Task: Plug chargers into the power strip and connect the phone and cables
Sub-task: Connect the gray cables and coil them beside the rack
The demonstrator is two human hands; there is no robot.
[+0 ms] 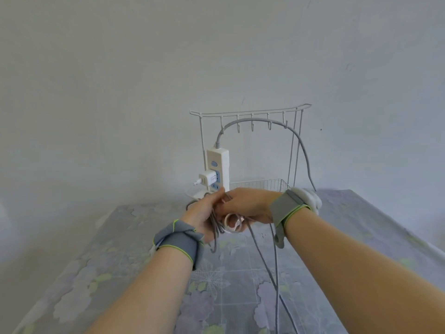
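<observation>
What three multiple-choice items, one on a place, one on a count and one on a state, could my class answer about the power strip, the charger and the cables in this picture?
1. Where is the power strip?
A. flat on the table
B. upright against the wire rack
C. in the person's left hand

2. How many chargers sit in the power strip?
A. none
B. one
C. three

3. What are the hands doing?
A. resting open on the table
B. pressing the strip's switch
C. both closed on a bundle of cables

Answers:
1 B: the strip stands upright at the wire rack, its cord looped over the hooks.
2 B: one white charger is plugged in.
3 C: the left hand and right hand grip the cables above the table.
</observation>
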